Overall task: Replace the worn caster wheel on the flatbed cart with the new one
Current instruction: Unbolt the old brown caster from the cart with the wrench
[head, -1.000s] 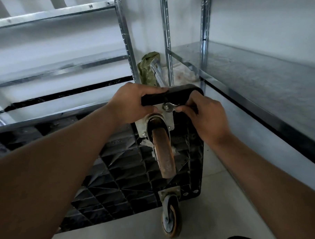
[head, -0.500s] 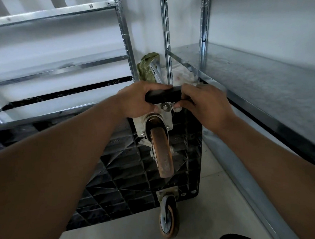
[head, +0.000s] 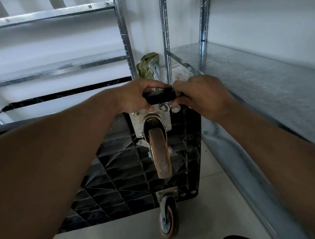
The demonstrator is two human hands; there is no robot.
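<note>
The flatbed cart (head: 119, 184) stands tipped on its edge, its black ribbed underside facing me. A worn brown caster wheel (head: 161, 155) hangs from a metal mounting plate (head: 137, 120) near the cart's top edge. My left hand (head: 134, 97) grips that top edge just above the plate. My right hand (head: 206, 97) is closed on a small wrench (head: 168, 106) whose head sits on the bolt (head: 163, 107) at the plate's upper right corner. Most of the wrench is hidden under my fingers. No new wheel is in view.
A second caster (head: 167, 222) rests near the tiled floor (head: 211, 207) at the cart's lower corner. A metal shelf (head: 259, 78) runs close along the right, another rack (head: 124, 39) stands at the left. A green cloth (head: 147, 65) hangs behind the cart.
My right hand has swung up and over from beside the bolt to above the cart's edge, carrying the wrench round. My left hand has kept its grip.
</note>
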